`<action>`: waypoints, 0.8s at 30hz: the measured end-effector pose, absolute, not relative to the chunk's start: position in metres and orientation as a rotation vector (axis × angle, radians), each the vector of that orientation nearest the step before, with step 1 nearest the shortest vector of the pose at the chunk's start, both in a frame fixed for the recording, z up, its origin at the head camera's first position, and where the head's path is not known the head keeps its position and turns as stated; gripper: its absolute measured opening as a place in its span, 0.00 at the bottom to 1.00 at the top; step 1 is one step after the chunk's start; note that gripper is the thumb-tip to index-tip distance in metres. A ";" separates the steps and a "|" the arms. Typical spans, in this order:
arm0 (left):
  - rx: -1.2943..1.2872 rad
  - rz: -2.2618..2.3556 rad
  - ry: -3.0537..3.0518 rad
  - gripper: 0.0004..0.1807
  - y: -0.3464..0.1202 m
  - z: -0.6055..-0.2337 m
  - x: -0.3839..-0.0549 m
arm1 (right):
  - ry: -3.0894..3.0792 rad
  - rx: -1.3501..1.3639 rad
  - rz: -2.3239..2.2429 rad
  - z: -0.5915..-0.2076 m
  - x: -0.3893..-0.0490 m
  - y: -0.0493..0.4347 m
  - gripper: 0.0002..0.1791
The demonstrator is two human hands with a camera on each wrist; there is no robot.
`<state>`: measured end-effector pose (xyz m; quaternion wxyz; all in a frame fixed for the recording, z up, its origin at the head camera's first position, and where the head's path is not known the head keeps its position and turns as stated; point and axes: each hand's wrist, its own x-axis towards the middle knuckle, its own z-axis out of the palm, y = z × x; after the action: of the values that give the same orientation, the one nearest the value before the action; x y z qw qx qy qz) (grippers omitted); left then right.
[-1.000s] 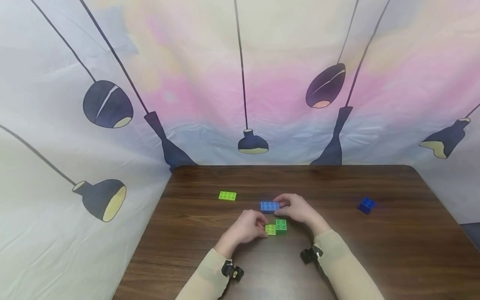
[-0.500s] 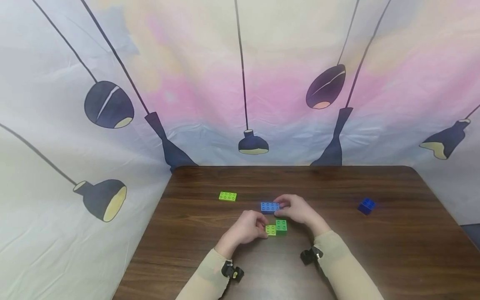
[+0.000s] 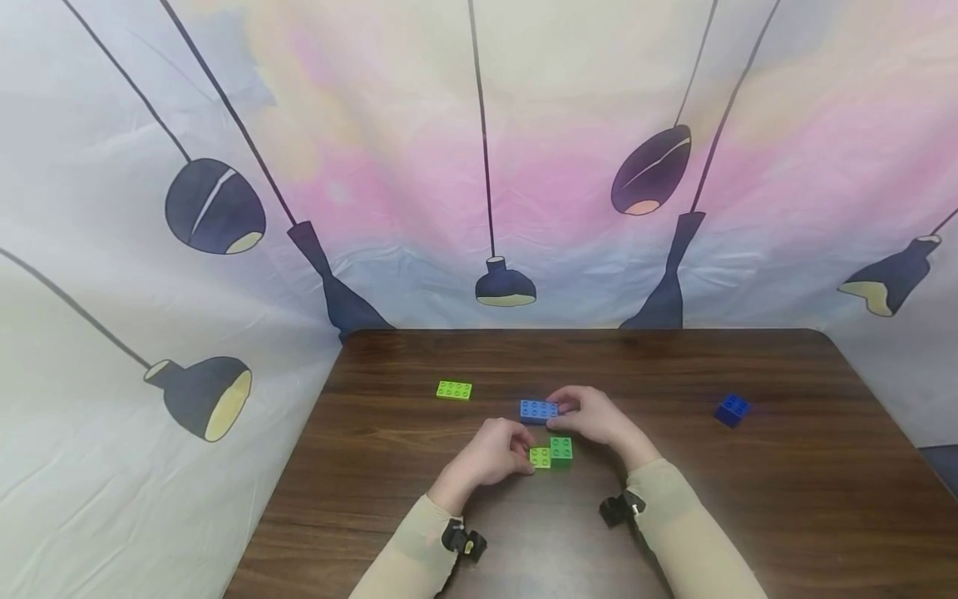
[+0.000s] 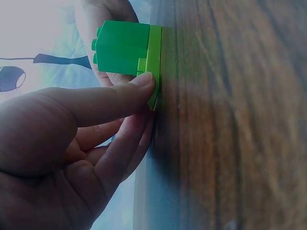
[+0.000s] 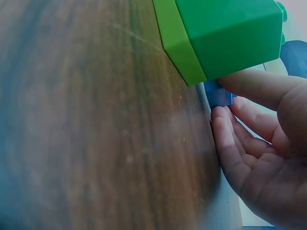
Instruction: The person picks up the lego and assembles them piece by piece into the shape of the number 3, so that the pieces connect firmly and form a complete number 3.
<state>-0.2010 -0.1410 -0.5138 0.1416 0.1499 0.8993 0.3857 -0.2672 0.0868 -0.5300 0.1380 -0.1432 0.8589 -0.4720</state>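
Observation:
A thin lime green plate (image 3: 540, 457) lies on the wooden table (image 3: 748, 499) with a darker green brick (image 3: 561, 449) stuck on its right half. My left hand (image 3: 524, 460) pinches the plate's left end; in the left wrist view a fingertip (image 4: 144, 81) presses the lime green plate (image 4: 154, 57) beside the green brick (image 4: 122, 48). Just behind it, my right hand (image 3: 561, 409) pinches the right end of a flat blue plate (image 3: 537, 410). The right wrist view shows the blue plate (image 5: 218, 93) at my fingertips (image 5: 230, 86), behind the green brick (image 5: 230, 38).
A second lime green plate (image 3: 454, 389) lies to the back left. A dark blue brick (image 3: 732, 409) sits far to the right. A printed cloth backdrop (image 3: 479, 166) hangs behind and to the left of the table.

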 end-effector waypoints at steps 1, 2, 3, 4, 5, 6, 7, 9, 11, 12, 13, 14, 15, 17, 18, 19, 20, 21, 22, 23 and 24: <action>0.437 1.113 2.598 0.14 -0.141 -0.514 -0.201 | 2.488 -0.413 -1.364 -0.530 -0.267 0.087 0.20; 0.439 1.114 2.599 0.14 -0.141 -0.513 -0.201 | 2.492 -0.413 -1.362 -0.530 -0.267 0.087 0.20; 0.440 1.115 2.600 0.14 -0.141 -0.513 -0.201 | 2.495 -0.412 -1.360 -0.530 -0.267 0.087 0.20; 0.441 1.116 2.601 0.14 -0.141 -0.513 -0.201 | 2.497 -0.410 -1.359 -0.529 -0.267 0.087 0.20; 0.442 1.116 2.601 0.14 -0.141 -0.513 -0.201 | 2.499 -0.409 -1.358 -0.530 -0.267 0.087 0.20; 0.441 1.115 2.602 0.14 -0.141 -0.513 -0.201 | 2.499 -0.407 -1.358 -0.530 -0.267 0.087 0.20; 0.441 1.114 2.603 0.14 -0.141 -0.512 -0.201 | 2.500 -0.404 -1.358 -0.530 -0.267 0.087 0.20; 0.441 1.112 2.604 0.14 -0.141 -0.512 -0.201 | 2.500 -0.403 -1.357 -0.530 -0.268 0.087 0.20; 0.441 1.112 2.605 0.14 -0.141 -0.512 -0.201 | 2.495 -0.404 -1.358 -0.530 -0.268 0.088 0.20; 0.442 1.110 2.606 0.14 -0.141 -0.512 -0.201 | 2.491 -0.406 -1.359 -0.530 -0.268 0.088 0.21; 0.443 1.111 2.606 0.14 -0.141 -0.512 -0.201 | 2.487 -0.409 -1.361 -0.530 -0.268 0.088 0.21; 0.445 1.111 2.607 0.14 -0.141 -0.512 -0.201 | 2.483 -0.410 -1.363 -0.530 -0.268 0.089 0.21; 0.447 1.109 2.610 0.14 -0.141 -0.512 -0.201 | 2.478 -0.410 -1.366 -0.530 -0.268 0.089 0.21; 0.447 1.112 2.608 0.14 -0.141 -0.512 -0.201 | 2.468 -0.412 -1.374 -0.531 -0.268 0.090 0.21; 0.447 1.111 2.608 0.14 -0.141 -0.512 -0.201 | 2.464 -0.413 -1.376 -0.532 -0.268 0.091 0.21; 0.447 1.111 2.608 0.14 -0.141 -0.512 -0.201 | 2.460 -0.415 -1.378 -0.532 -0.269 0.091 0.21; 0.446 1.111 2.608 0.14 -0.141 -0.512 -0.201 | 2.458 -0.415 -1.381 -0.533 -0.269 0.092 0.21; 0.448 1.114 2.607 0.14 -0.141 -0.512 -0.201 | 2.455 -0.417 -1.383 -0.533 -0.269 0.092 0.22; 0.450 1.117 2.606 0.15 -0.141 -0.512 -0.201 | 2.452 -0.418 -1.388 -0.533 -0.269 0.093 0.22; 0.450 1.115 2.606 0.15 -0.141 -0.512 -0.201 | 2.450 -0.420 -1.390 -0.533 -0.268 0.093 0.22; 0.451 1.116 2.606 0.15 -0.141 -0.512 -0.201 | 2.447 -0.414 -1.394 -0.533 -0.268 0.093 0.22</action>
<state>-0.2013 -0.1408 -0.5120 0.1353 0.1558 0.8995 0.3852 -0.2681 0.0930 -0.5325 0.1469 -0.1439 0.8503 -0.4845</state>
